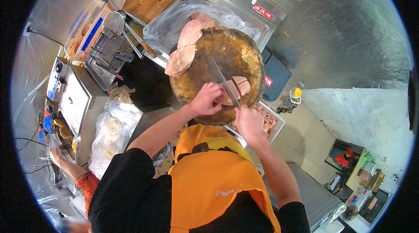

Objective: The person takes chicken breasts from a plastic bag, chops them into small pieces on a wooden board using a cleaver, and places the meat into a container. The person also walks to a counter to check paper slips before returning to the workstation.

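On a round wooden chopping block [209, 54] lies a pale pink piece of raw meat [240, 84], partly sliced. My left hand [208, 98] presses on its left part with fingers curled. A knife [225, 81] stands in the meat, its blade pointing up and to the left. My right hand [251, 121] is closed round the knife's handle, which it hides. Larger raw meat pieces [181, 58] rest at the block's upper left edge. Under my right wrist, a white tray [278, 129] with cut meat chunks sits beside the block.
Behind the block, a steel sink [266, 23] holds a clear plastic bag [163, 21]. A wire basket [104, 49] and a strainer [113, 22] lie at the left, above a steel fryer [78, 97]. Another person's hand [56, 156] is at far left. A yellow-capped bottle [296, 94] stands right.
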`<state>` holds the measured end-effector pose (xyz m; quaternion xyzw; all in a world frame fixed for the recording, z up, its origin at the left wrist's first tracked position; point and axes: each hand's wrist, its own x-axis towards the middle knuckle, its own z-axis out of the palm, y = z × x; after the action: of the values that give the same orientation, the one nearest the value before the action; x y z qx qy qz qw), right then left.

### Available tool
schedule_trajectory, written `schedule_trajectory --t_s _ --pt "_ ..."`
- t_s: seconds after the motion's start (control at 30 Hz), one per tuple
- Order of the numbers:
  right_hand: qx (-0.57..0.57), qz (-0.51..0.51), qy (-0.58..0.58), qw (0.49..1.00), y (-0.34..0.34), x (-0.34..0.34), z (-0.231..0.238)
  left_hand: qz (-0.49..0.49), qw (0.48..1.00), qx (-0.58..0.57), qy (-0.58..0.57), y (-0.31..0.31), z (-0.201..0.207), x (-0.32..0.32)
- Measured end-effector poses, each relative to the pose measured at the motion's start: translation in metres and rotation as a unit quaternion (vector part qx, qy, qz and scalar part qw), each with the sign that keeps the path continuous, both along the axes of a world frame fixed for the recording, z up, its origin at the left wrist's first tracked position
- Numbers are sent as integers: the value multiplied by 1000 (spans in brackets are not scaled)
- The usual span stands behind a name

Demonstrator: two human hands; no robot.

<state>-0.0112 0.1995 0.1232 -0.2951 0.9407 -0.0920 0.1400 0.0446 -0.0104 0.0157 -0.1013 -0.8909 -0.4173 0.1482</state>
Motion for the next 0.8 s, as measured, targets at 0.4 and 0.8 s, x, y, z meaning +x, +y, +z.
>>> schedule_trajectory --t_s 0.4,0.8 --pt "-15 -16 27 999 -22 11 -60 36 998 -13 -59 13 -14 0" --pt "1 4 197 980 72 -32 -23 -88 993 -78 -5 -32 -2 -41"
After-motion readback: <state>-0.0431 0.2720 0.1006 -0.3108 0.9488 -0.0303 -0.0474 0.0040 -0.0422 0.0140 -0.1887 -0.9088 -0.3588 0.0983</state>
